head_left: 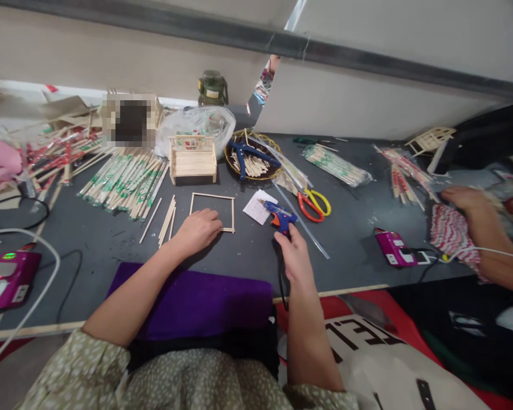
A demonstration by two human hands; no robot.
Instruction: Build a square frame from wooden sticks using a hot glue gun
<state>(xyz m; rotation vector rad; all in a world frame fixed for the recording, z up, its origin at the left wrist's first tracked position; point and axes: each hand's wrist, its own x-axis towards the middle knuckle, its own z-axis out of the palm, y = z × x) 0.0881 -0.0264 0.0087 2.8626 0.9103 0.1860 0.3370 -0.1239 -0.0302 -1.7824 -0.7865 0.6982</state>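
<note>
A square frame of thin wooden sticks (pixel 233 213) lies flat on the grey table (pixel 248 256). My left hand (pixel 200 229) rests over its lower left corner, fingers together on the frame; that corner is hidden beneath them. To the right, my right hand (pixel 294 250) holds a blue glue gun (pixel 284 219) by its handle, its nozzle over a white paper square (pixel 257 207). Loose sticks (pixel 167 219) lie left of my left hand. Behind the frame stands a small wooden bench (pixel 193 162).
Red and yellow scissors (pixel 311 206) and a basket with pliers and short sticks (pixel 253 162) lie behind the glue gun. Wrapped sticks (pixel 122 182) are at the left. Purple cloth (pixel 196 302) lines the front. Another person's hand (pixel 457 196) is at the right, near a purple power box (pixel 394 247).
</note>
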